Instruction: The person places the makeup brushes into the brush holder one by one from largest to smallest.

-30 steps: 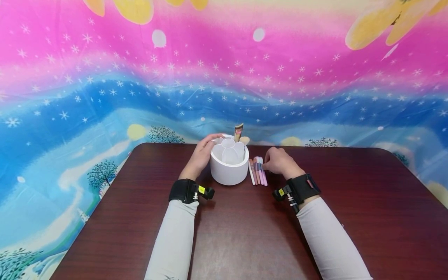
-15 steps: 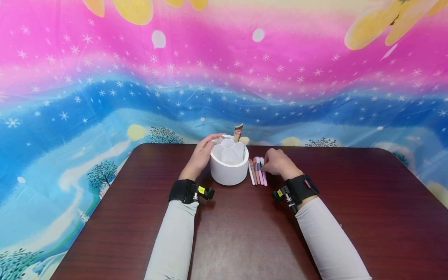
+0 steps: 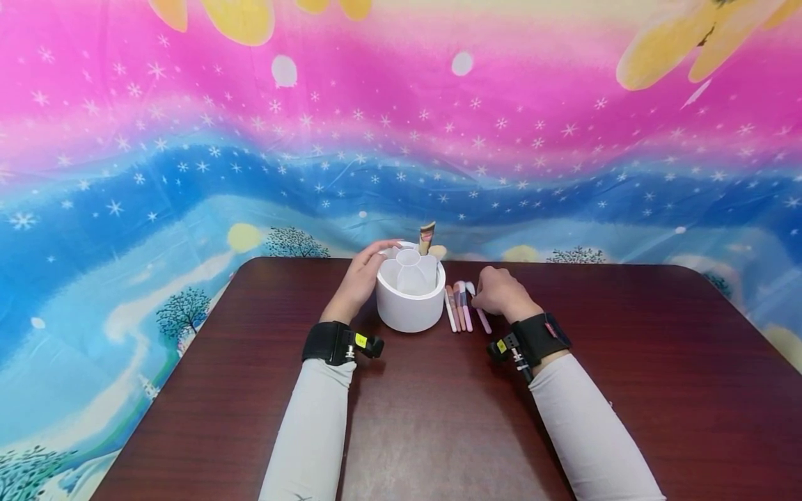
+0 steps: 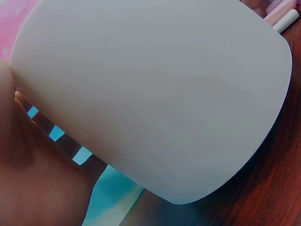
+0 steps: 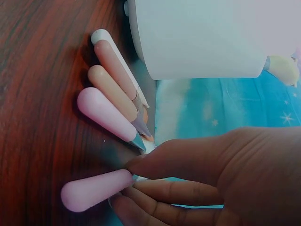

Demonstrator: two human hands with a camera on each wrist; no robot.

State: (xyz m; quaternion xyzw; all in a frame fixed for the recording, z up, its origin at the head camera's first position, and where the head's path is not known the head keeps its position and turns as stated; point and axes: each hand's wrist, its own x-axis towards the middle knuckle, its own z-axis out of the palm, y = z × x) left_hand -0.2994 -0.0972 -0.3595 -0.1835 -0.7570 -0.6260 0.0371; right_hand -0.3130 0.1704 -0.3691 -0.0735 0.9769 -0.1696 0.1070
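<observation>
1. Carefully: your right hand (image 3: 500, 291) pinches a pink brush (image 5: 96, 190) between thumb and fingers, past the handle's front end. That off-centre grip could let the heavier-looking handle swing or slip down to the bench (image 3: 413, 417).
2. Just left of it, four brushes (image 5: 107, 114) lie side by side beside the white holder (image 3: 410, 314). Brush them with your thumb and their rounded handles could roll or fan out.
3. Your left hand (image 3: 355, 282) touches the holder's rim with extended fingers, not clenched. Uneven pressure there could slide or tip it.
4. At the far rim, a tube (image 3: 427, 238) and a pale brush head (image 3: 438, 252) stick up; a jolt could shift both.
</observation>
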